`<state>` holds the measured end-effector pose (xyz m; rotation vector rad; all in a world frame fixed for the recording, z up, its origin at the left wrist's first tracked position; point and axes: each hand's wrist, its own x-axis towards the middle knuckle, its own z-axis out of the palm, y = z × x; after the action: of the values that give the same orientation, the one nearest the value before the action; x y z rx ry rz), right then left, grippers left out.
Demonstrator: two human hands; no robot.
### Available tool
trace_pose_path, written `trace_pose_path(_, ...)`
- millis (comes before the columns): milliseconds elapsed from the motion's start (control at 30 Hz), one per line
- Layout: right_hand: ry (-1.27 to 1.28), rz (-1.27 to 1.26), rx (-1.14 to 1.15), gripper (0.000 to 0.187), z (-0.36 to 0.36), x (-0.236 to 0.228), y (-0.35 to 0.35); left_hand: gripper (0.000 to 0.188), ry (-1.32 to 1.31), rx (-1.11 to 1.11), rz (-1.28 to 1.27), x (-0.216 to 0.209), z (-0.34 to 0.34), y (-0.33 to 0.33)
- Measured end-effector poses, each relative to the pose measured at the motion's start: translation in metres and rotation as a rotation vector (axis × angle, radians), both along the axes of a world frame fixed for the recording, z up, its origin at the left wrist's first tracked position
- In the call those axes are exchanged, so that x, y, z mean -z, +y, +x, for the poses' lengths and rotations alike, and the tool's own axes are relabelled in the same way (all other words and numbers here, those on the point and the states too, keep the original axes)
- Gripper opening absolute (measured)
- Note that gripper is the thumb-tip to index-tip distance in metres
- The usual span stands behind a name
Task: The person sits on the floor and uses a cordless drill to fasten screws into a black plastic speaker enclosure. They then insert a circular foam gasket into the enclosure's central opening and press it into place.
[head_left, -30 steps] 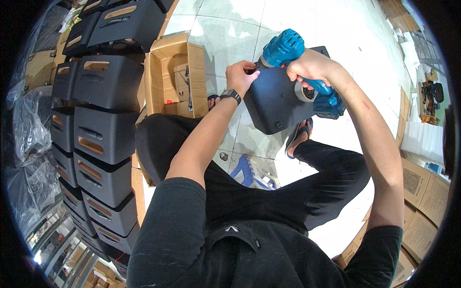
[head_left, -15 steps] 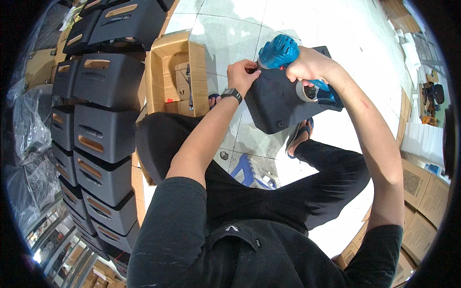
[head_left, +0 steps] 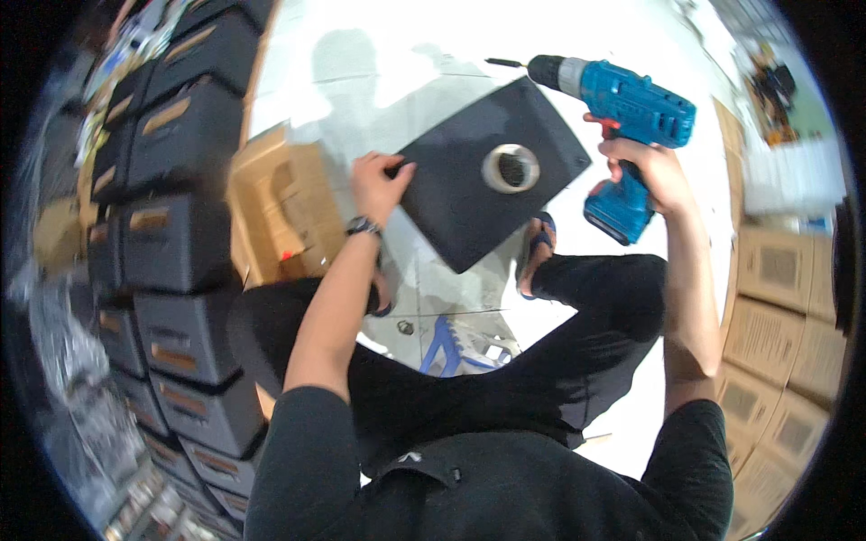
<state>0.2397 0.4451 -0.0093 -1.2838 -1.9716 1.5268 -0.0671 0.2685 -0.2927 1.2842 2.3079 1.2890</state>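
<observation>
The right grip point(head_left: 658, 173) is wrapped round the handle point(head_left: 633, 183) of a hefty-looking, rigid blue drill point(head_left: 636, 101), its surest hold, while the left grip point(head_left: 379, 187), closure unclear, is at the black box's point(head_left: 456, 212) corner.

The blue drill point(head_left: 636, 101), whose nose was right beside the left hand point(head_left: 381, 185) at the edge of the black box point(head_left: 460, 212), has been lifted away to the right by the right hand point(head_left: 657, 171), its dark bit point(head_left: 507, 63) now in plain sight and pointing left. The left hand is well apart from it, and the round white cup point(head_left: 492, 171), partly hidden before, shows whole
</observation>
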Motion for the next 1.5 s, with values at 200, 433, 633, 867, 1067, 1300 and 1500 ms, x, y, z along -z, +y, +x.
trace_pose_path(200,0.372,0.032,0.497,0.042,0.082,0.074,0.041,0.02,0.363,0.161,-0.128,0.009,-0.019,-0.002)
trace_pose_path(433,0.561,0.225,0.783,0.031,0.131,0.078,0.075,0.033,0.717,0.241,-0.245,-0.038,-0.006,0.011)
trace_pose_path(633,0.51,0.245,1.049,0.025,0.186,0.079,0.082,0.026,0.269,0.377,0.029,-0.111,0.147,0.138)
trace_pose_path(867,0.648,0.157,1.168,0.023,0.207,0.079,0.078,0.033,0.397,0.465,-0.239,-0.05,0.255,0.22)
trace_pose_path(1067,0.745,0.15,1.188,0.026,0.217,0.073,0.076,0.035,0.389,0.315,-0.378,-0.04,0.274,0.232)
trace_pose_path(1300,0.62,0.155,1.1,0.014,0.21,0.083,0.075,0.028,0.415,0.299,-0.295,-0.033,0.277,0.229)
trace_pose_path(1500,0.569,0.178,1.038,0.013,0.208,0.083,0.074,0.023,0.353,0.3,-0.224,-0.029,0.276,0.227)
